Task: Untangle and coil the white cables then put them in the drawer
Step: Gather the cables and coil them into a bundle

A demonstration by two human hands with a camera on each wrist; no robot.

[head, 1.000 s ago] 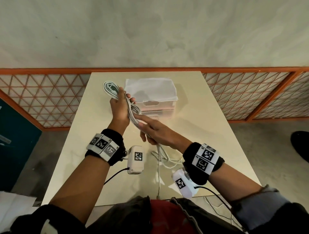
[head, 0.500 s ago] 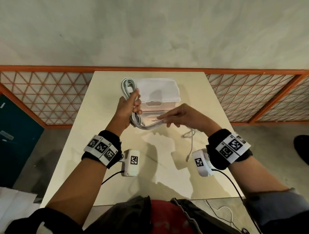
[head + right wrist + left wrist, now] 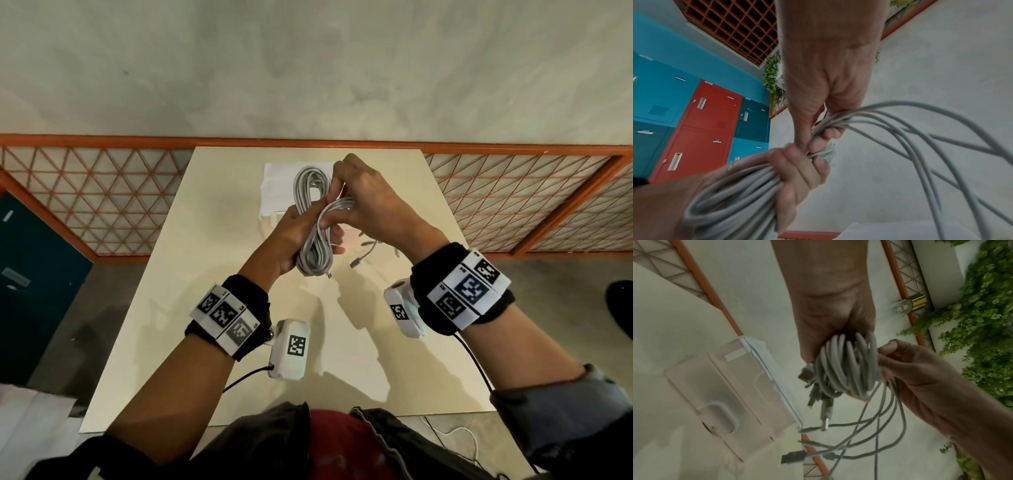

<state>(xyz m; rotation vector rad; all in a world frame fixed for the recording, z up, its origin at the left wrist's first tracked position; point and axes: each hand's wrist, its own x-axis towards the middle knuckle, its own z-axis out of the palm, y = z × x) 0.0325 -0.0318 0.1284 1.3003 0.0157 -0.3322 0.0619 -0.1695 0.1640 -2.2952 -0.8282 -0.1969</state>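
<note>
Both my forearms are bare up to the wrists. My left hand (image 3: 294, 236) sits beyond a black wrist strap (image 3: 239, 308) faced with white plates bearing black square-patterned code markers. A white boxy camera (image 3: 289, 349) hangs off that strap, with its own code marker and a thin black cable (image 3: 246, 377) leaving its base. My right hand (image 3: 373, 202) has the same kit: a black strap (image 3: 472, 291) with white marker plates, a white marked camera (image 3: 402, 311), and a black cable (image 3: 478, 363). A grey-blue sleeve (image 3: 561, 404) is pushed up my right arm. I wear a dark jacket (image 3: 260, 445) open over a red top (image 3: 329, 445).
</note>
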